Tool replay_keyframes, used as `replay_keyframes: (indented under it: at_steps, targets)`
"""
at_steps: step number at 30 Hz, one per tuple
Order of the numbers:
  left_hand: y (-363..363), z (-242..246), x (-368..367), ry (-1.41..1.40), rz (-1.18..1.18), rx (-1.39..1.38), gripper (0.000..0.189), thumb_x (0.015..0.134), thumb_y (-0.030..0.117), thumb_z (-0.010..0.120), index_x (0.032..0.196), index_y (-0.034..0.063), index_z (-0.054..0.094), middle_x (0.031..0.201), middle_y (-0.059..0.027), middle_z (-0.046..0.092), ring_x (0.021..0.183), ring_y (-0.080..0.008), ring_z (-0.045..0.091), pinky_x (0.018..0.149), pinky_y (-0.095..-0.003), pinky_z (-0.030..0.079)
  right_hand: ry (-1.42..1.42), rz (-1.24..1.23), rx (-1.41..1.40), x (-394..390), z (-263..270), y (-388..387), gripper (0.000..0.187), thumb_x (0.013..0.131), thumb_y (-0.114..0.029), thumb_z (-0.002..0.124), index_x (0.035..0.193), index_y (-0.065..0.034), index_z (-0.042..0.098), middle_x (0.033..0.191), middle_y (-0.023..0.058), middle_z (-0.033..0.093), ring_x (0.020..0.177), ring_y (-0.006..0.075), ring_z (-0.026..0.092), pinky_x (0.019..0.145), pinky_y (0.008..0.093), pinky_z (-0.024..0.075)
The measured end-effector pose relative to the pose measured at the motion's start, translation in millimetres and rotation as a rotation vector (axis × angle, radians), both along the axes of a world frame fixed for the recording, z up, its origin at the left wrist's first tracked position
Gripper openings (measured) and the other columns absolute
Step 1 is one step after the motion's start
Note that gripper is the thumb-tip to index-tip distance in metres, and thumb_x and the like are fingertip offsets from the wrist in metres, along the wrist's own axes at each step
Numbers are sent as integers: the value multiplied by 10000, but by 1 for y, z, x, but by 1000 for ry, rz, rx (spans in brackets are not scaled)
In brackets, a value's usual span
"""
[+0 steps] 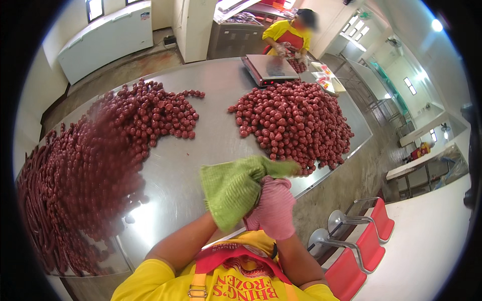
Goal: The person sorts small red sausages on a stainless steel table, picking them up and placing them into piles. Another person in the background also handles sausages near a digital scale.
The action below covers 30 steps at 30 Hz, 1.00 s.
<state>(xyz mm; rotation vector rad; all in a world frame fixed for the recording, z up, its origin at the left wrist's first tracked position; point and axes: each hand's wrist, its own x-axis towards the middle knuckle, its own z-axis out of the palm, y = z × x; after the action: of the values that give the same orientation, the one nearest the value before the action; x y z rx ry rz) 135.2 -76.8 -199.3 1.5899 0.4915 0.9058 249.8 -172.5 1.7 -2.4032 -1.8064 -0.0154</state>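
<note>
A green textured cloth [237,188] hangs in front of my chest over the near edge of the table, bunched near its middle and blurred at the far end. My right hand [276,210], in a pink knit glove, is closed against the bunched part of the cloth. My left forearm runs up to the cloth, which hides the left hand, so its fingers cannot be seen. Just past the cloth lies a large heap of round dark red sausages [292,120]. Another long pile of linked sausages [113,150] covers the left side of the table.
The stainless steel table [211,124] bears a digital scale [271,69] and packets [325,81] at its far end. Another person [288,37] in gloves handles sausages there. Red chairs [361,248] stand at right; a chest freezer [109,39] stands far left.
</note>
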Motion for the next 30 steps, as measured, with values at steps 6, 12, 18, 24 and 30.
replay_keyframes:
  at_steps: [6, 12, 18, 24, 30]
  targets:
    - [22, 64, -2, -358, -642, -1318, 466, 1264, 379, 616, 1607, 65, 653, 1565, -85, 724, 1435, -229, 683, 1293, -414, 535, 681, -103, 270, 26, -41, -3, 434, 838, -260, 905, 1176, -64, 716, 1003, 101, 757, 979, 353, 776, 832, 473, 633]
    - [10, 0, 27, -125, -88, -649, 317, 1239, 343, 607, 1382, 83, 719, 1228, -59, 772, 1132, -242, 739, 1025, -432, 612, -170, 81, -78, -5, -19, 15, 496, 844, -324, 894, 1230, -75, 709, 1058, 134, 748, 958, 413, 755, 855, 534, 618]
    - [26, 3, 2, -164, -251, -791, 362, 1225, 279, 633, 1497, 48, 695, 1322, -110, 798, 1199, -236, 761, 1069, -342, 613, 154, 158, 175, 12, -34, 21, 530, 797, -288, 909, 1229, -73, 691, 1036, 187, 747, 978, 469, 740, 893, 575, 604]
    - [19, -3, -2, -468, -346, -935, 296, 1128, 158, 726, 1405, 53, 733, 1346, -76, 795, 1271, -296, 724, 1226, -438, 532, 596, -8, 216, 4, -43, 24, 338, 895, -138, 883, 1130, -70, 649, 1025, 181, 750, 1041, 461, 746, 888, 528, 616]
    - [13, 19, -50, 618, -127, 646, 199, 1042, 301, 720, 1123, 121, 748, 1028, -97, 746, 999, -345, 700, 1023, -479, 570, 881, 92, 198, 6, -13, 16, 241, 1006, -149, 825, 1145, -89, 638, 967, 137, 751, 956, 372, 783, 806, 543, 610]
